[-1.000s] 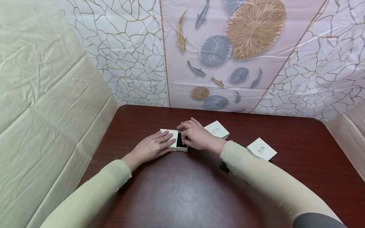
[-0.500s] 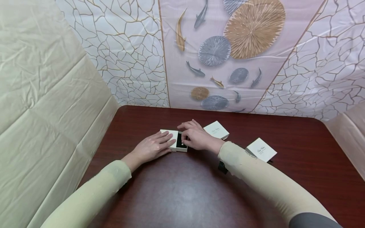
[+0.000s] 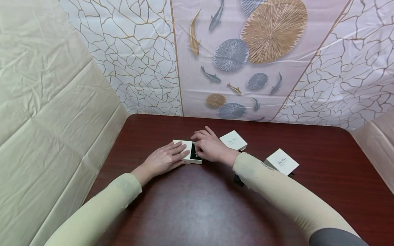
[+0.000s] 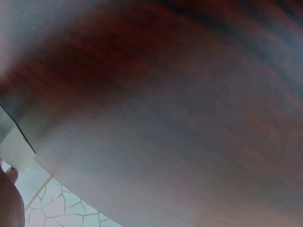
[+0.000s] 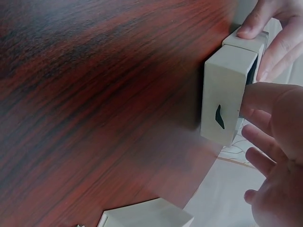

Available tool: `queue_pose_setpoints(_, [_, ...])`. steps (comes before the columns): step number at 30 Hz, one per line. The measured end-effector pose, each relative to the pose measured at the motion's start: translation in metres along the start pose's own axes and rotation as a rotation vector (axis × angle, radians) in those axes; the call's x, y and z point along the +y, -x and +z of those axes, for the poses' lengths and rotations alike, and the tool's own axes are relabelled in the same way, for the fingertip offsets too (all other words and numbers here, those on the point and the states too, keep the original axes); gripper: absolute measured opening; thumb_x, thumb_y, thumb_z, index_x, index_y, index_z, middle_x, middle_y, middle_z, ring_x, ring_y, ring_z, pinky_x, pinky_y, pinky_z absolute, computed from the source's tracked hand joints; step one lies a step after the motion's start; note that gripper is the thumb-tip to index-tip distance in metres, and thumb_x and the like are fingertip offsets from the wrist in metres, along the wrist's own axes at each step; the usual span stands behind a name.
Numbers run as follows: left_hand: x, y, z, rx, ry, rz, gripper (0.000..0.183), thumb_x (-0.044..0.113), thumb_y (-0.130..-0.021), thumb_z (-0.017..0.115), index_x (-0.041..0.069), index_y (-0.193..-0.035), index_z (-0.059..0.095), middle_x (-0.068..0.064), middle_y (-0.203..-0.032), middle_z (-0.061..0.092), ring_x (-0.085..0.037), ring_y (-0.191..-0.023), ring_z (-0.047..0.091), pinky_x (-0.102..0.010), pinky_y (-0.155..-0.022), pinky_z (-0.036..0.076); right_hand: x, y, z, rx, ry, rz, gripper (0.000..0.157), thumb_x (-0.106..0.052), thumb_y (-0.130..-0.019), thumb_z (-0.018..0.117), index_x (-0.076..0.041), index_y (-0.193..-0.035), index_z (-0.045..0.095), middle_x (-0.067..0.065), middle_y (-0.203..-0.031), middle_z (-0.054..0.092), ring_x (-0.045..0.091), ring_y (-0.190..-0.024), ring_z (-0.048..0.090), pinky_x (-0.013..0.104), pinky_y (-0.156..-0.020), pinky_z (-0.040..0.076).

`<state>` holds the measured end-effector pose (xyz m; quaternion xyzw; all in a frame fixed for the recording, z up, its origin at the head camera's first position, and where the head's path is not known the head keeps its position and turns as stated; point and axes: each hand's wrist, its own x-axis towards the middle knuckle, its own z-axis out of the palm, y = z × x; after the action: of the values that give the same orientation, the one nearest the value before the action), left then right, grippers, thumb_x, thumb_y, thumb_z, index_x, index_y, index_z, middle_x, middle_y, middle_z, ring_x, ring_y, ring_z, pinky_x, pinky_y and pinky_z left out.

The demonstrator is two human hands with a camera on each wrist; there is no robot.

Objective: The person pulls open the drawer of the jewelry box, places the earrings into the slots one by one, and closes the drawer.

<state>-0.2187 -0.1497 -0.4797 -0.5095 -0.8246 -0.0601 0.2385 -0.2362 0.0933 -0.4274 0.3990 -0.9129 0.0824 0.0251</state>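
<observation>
A white drawer-style gift box (image 3: 184,145) lies on the table, its drawer pulled out to the right and lined in black (image 3: 194,151). My left hand (image 3: 164,158) rests on its cover with fingers laid straight across the top and the thumb at the near side. My right hand (image 3: 211,146) reaches into the drawer with bent index finger and thumb, the other fingers spread. A tiny bright speck shows by those fingertips; I cannot tell whether they pinch it. On the drawer front, the right wrist view shows a dark pull tab (image 5: 219,117).
Another white box (image 3: 233,140) with printed lettering stands just behind the right wrist. A third white box (image 3: 282,161) sits farther right, beyond the right forearm. The dark red wooden table (image 3: 197,205) meets a patterned cloth (image 3: 147,68) at the back.
The right wrist and forearm have shifted slightly left while the fingertips stay over the drawer. More of the third box's side now shows. The left hand has not moved.
</observation>
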Motion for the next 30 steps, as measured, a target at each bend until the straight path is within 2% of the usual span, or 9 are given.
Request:
queue_pose_setpoints(6, [0.000,0.000,0.001,0.008,-0.007,0.000,0.048,0.029,-0.084,0.073,0.012,-0.128,0.064,-0.013,-0.129,0.062,-0.030,-0.121,0.057,-0.047,-0.099,0.046,-0.001,0.001,0.001,0.016,0.029,-0.007,0.014,-0.016,-0.080,0.071,-0.022,-0.069,0.065,0.003,-0.130,0.058,0.025,-0.136,0.038,0.055,-0.117,0.008])
queue_pose_setpoints(15, [0.001,0.000,-0.001,0.013,0.008,-0.008,0.047,0.029,-0.086,0.072,0.013,-0.128,0.064,-0.013,-0.128,0.062,-0.030,-0.121,0.058,-0.047,-0.099,0.047,0.006,0.009,-0.015,0.092,0.020,-0.001,0.008,-0.022,-0.082,0.074,-0.021,-0.076,0.068,0.004,-0.131,0.057,0.027,-0.135,0.039,0.056,-0.117,0.008])
queue_pose_setpoints(20, [0.000,-0.001,0.000,0.021,0.005,-0.004,0.047,0.030,-0.085,0.073,0.013,-0.128,0.064,-0.012,-0.127,0.063,-0.029,-0.120,0.058,-0.046,-0.099,0.047,0.014,0.017,-0.020,0.100,0.025,0.019,0.008,-0.024,-0.081,0.076,-0.020,-0.078,0.069,0.006,-0.133,0.057,0.028,-0.135,0.039,0.056,-0.117,0.008])
queue_pose_setpoints(30, [0.000,-0.001,0.000,0.012,-0.007,0.003,0.048,0.029,-0.083,0.074,0.013,-0.128,0.064,-0.013,-0.127,0.063,-0.029,-0.120,0.058,-0.046,-0.098,0.047,0.021,0.028,-0.007,0.071,0.039,0.008,0.007,-0.023,-0.079,0.077,-0.019,-0.078,0.071,0.009,-0.130,0.058,0.033,-0.133,0.041,0.062,-0.114,0.014])
